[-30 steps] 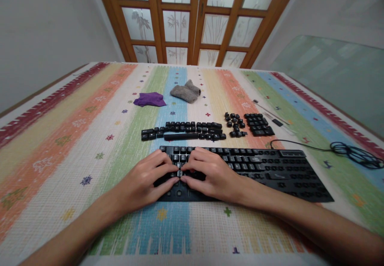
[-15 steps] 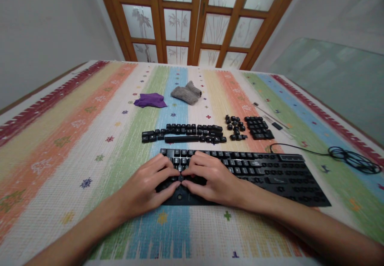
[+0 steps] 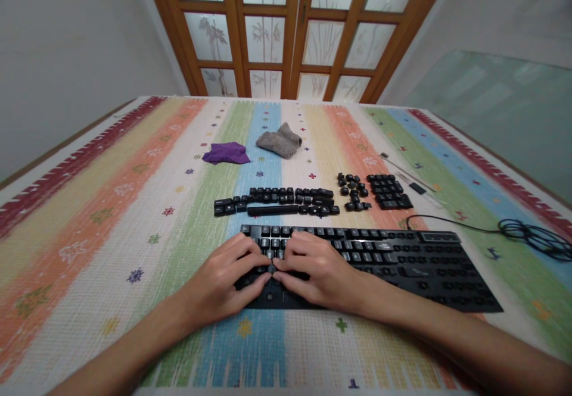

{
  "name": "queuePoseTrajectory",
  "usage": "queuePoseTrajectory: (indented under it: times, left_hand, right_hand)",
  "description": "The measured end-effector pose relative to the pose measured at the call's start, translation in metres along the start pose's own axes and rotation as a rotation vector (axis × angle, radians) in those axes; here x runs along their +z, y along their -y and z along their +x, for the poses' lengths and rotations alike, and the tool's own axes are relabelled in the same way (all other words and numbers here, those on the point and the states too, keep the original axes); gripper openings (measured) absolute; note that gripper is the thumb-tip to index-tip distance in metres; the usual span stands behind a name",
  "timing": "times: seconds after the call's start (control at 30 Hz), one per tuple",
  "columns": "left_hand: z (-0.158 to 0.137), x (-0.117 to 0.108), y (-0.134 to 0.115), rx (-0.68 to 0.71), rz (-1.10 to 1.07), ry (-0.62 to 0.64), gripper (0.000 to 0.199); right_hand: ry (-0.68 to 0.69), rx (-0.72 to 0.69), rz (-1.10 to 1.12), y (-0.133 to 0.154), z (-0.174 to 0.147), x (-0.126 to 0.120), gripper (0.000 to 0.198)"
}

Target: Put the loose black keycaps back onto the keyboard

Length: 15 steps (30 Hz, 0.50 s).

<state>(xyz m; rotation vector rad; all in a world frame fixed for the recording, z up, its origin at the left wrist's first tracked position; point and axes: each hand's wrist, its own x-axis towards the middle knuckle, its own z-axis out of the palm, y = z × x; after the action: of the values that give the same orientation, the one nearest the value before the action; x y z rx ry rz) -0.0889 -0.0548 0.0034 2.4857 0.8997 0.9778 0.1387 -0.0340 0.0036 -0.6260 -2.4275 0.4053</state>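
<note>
A black keyboard (image 3: 440, 271) lies across the table in front of me, with keycaps on its upper rows and bare switches on its lower rows and right side. My left hand (image 3: 230, 271) and my right hand (image 3: 315, 262) meet over its left part. The fingertips and thumbs of both hands pinch a small black keycap (image 3: 271, 269) from either side, low against the keyboard. My fingers hide part of the keys around it.
Behind the keyboard lie rows of loose keycaps (image 3: 272, 210), a scattered group (image 3: 353, 190) and a block of number keys (image 3: 389, 192). Farther back are a purple cloth (image 3: 226, 153) and a grey cloth (image 3: 280, 142). A thin brush (image 3: 409, 170) and a coiled cable (image 3: 534, 232) lie right.
The view has shifted slightly, so everything sits a little lower and to the right. Both hands keep nearly the same pinch at the same keycap.
</note>
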Motion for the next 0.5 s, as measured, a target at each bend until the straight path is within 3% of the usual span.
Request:
queuePoseTrajectory:
  times: [0.17,0.5]
  left_hand:
    - [-0.0002,0.0008,0.0009,0.027,0.032,-0.001,0.012]
    - [0.001,0.0013,0.0008,0.068,0.025,-0.039,0.011]
  right_hand:
    - [0.002,-0.087,-0.171,0.0018,-0.0012,0.0015,0.028]
    - [0.03,-0.143,-0.265,0.0011,-0.0004,0.0026,0.027]
